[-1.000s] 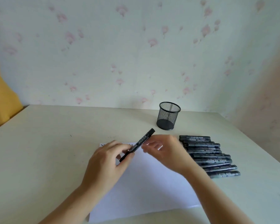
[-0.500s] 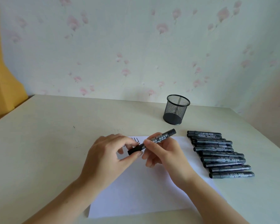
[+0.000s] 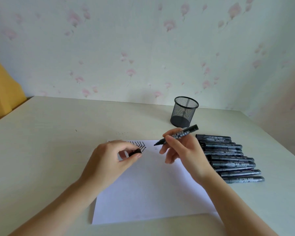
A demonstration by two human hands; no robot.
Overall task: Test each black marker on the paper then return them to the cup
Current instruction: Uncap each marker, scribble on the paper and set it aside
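My right hand [image 3: 182, 150] grips an uncapped black marker [image 3: 180, 134], its tip pointing left just above the white paper [image 3: 152, 188]. My left hand [image 3: 109, 160] pinches the marker's black cap [image 3: 134, 152] over the paper's upper left part. Black zigzag test lines [image 3: 140, 145] show near the paper's top edge, partly hidden by my left hand. A row of several capped black markers [image 3: 228, 157] lies on the table right of the paper. The black mesh cup [image 3: 184, 112] stands behind them and looks empty.
The pale table [image 3: 41, 142] runs to a flowered wall at the back. Something yellow [image 3: 2, 79] stands at the far left beyond the table's corner. The table's right edge slants past the marker row.
The cap has come off the marker: my left hand now holds it apart, and my right hand has drawn the marker to the right. The view has shifted slightly.
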